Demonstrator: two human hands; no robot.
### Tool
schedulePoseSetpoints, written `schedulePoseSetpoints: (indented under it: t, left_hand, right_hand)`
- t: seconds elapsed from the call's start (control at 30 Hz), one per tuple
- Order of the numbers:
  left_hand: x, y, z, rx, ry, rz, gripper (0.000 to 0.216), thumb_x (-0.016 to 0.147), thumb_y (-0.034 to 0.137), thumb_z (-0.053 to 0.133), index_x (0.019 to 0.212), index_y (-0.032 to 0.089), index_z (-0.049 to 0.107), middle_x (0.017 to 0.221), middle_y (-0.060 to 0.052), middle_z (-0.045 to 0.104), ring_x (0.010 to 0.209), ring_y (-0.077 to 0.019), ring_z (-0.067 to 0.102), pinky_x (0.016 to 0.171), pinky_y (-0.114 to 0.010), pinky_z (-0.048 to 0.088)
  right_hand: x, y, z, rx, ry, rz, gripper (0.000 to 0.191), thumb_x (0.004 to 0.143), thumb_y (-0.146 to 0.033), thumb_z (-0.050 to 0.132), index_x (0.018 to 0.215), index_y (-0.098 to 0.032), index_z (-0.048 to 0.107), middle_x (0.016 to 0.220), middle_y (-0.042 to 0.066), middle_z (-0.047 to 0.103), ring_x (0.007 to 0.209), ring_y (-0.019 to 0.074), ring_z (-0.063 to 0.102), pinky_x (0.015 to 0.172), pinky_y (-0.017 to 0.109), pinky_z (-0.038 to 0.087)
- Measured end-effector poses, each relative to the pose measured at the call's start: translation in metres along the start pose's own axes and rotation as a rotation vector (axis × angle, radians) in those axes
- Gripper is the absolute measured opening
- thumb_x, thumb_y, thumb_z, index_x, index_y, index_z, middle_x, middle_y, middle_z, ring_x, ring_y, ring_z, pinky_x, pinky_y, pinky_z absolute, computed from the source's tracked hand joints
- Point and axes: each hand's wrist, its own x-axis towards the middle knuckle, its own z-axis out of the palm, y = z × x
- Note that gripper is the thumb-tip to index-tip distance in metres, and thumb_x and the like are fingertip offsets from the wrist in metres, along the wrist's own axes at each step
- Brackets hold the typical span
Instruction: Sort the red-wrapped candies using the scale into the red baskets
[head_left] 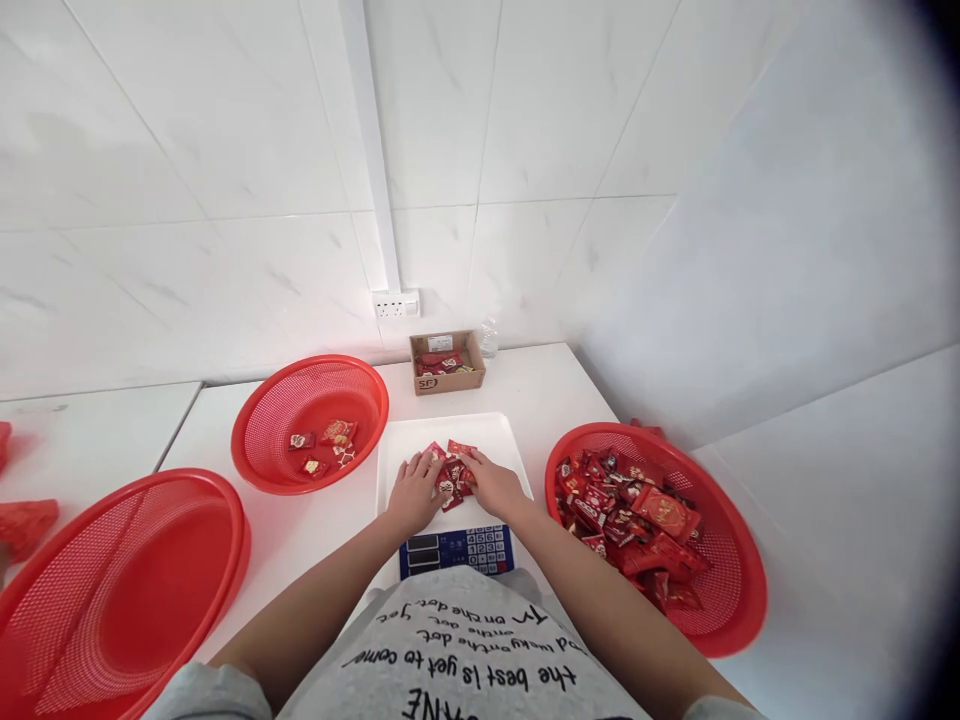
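A small pile of red candy packets [453, 484] lies on the white tray [397, 438] of a digital scale. My left hand [413, 493] curls round the pile's left side, fingertips on the packets. From the right, my right hand [492, 486] closes on the same pile. Part of the packets is hidden under my fingers. Nearest my body is the scale's blue keypad panel [457, 550], its lower edge covered by my shirt.
A red basket heaped with red packets [637, 520] stands right. At left are a red basket [251, 425] holding a few packets and a larger red basket [232, 545]. A cardboard box [448, 382] with packets sits by the wall, below a socket [396, 304].
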Motion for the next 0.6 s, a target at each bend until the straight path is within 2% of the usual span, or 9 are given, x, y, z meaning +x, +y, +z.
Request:
schedulePoseSetpoints:
  t: [0.13, 0.27, 0.4, 0.5, 0.6]
  left_hand:
    - [-0.003, 0.002, 0.001, -0.016, 0.02, -0.03, 0.055, 0.082, 0.042, 0.047, 0.132, 0.022, 0.036, 0.142, -0.009, 0.034, 0.131, -0.0275, 0.026, 0.105, -0.045, 0.022]
    - [-0.003, 0.002, 0.002, -0.054, -0.002, -0.036, 0.058, 0.08, 0.042, 0.049, 0.133, 0.021, 0.035, 0.143, -0.009, 0.032, 0.132, -0.0275, 0.024, 0.106, -0.045, 0.02]
    - [-0.001, 0.0, -0.001, -0.088, -0.026, -0.026, 0.065, 0.079, 0.042, 0.05, 0.136, 0.019, 0.029, 0.146, -0.01, 0.025, 0.134, -0.0282, 0.019, 0.107, -0.046, 0.017]
    - [0.004, -0.002, -0.005, -0.11, -0.029, 0.068, 0.074, 0.077, 0.048, 0.052, 0.139, 0.021, 0.021, 0.149, -0.009, 0.016, 0.136, -0.0291, 0.011, 0.107, -0.048, 0.014]
    - [0.012, -0.004, -0.007, -0.116, -0.02, 0.208, 0.075, 0.076, 0.053, 0.05, 0.14, 0.026, 0.02, 0.149, -0.004, 0.016, 0.136, -0.0291, 0.006, 0.108, -0.051, 0.009]
  right_hand:
    - [-0.005, -0.003, 0.001, -0.019, -0.017, 0.03, 0.056, 0.081, -0.022, 0.037, 0.137, -0.028, 0.03, 0.145, 0.003, 0.028, 0.118, 0.0228, 0.045, 0.087, 0.036, 0.043]
    - [-0.01, -0.004, -0.001, -0.024, -0.024, -0.012, 0.054, 0.082, -0.022, 0.036, 0.135, -0.027, 0.033, 0.143, 0.002, 0.033, 0.118, 0.0218, 0.046, 0.088, 0.035, 0.042]
    - [-0.014, -0.006, -0.002, -0.04, -0.021, -0.032, 0.05, 0.082, -0.023, 0.036, 0.131, -0.03, 0.038, 0.143, 0.0, 0.032, 0.116, 0.0209, 0.048, 0.086, 0.033, 0.043]
    - [-0.016, -0.008, -0.003, -0.052, -0.015, -0.051, 0.048, 0.083, -0.025, 0.035, 0.131, -0.03, 0.039, 0.145, 0.0, 0.028, 0.114, 0.022, 0.05, 0.082, 0.034, 0.045]
    - [-0.016, -0.011, -0.003, -0.066, -0.029, -0.074, 0.048, 0.085, -0.026, 0.033, 0.132, -0.031, 0.036, 0.145, 0.0, 0.027, 0.112, 0.0218, 0.051, 0.08, 0.035, 0.046]
